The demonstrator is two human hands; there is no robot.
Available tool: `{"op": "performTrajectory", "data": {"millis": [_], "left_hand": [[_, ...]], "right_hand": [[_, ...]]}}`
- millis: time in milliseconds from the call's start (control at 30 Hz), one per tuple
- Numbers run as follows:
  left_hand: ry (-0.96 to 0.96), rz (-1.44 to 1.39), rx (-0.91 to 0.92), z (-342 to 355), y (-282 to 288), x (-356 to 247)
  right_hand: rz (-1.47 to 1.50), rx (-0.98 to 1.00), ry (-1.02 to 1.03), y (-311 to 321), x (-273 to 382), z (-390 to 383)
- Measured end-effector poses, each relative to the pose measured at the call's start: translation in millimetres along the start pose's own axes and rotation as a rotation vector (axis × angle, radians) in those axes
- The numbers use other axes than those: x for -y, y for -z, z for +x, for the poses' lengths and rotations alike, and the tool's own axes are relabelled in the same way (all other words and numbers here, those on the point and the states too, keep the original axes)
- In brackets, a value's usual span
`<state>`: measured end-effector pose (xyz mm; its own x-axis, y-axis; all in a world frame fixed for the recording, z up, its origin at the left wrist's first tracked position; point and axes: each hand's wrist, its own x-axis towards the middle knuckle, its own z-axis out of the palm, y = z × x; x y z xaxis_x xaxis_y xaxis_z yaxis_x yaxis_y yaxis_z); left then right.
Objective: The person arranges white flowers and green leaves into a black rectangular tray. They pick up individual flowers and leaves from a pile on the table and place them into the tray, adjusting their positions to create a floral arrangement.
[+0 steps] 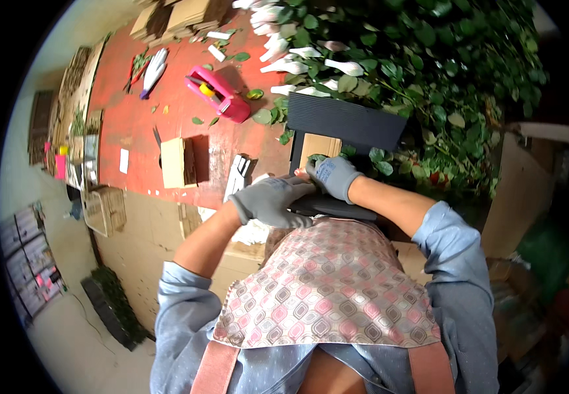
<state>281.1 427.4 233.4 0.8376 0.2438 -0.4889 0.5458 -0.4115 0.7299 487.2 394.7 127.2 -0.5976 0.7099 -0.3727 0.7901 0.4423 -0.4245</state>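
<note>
Both hands wear grey gloves. My left hand (271, 200) lies palm down, fingers stretched out and thumb apart, beside my right hand (334, 176). My right fingers curl around something small, partly hidden, near a few leaves and a small pinkish bit between the hands. The hands are over a dark stand with a ribbed black panel (345, 115), a brown cardboard piece (321, 144) and a dark lower edge (343, 210) close to my patterned apron. A white-and-dark strip bundle (237, 176) lies just left of them.
The red table (140, 125) carries a cardboard block (175, 163), a pink tool holder (232, 105), pliers with a glove (154, 71) and cardboard stacks (179, 16). Leafy stems with white-wrapped heads (343, 67) crowd the back and right. A wire crate (104, 210) stands below left.
</note>
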Motion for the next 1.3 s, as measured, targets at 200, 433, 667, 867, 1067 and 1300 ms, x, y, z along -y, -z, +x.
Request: {"op": "performTrajectory", "data": {"millis": [200,433,667,867,1067,1300], "left_hand": [[0.020,0.011,0.086,31,-31,18],[0.162,0.053,0.217,38,-19,3],[0.053,-0.164,0.034,9,-18,8],[0.097,-0.311,-0.281,-53,-36,16],[0.139,-0.144,-0.454,-62,-50,7],[0.120,-0.095,-0.492,-59,-58,15]], "right_hand": [[0.005,0.072,0.063,-2,-13,-7],[-0.099,0.026,0.082,-11,-17,-13],[-0.008,0.059,0.073,-10,-18,-11],[0.052,0.023,0.002,-7,-11,-13],[-0.029,0.023,-0.026,-12,-3,-8],[0.015,0.048,-0.115,-9,4,-6]]}}
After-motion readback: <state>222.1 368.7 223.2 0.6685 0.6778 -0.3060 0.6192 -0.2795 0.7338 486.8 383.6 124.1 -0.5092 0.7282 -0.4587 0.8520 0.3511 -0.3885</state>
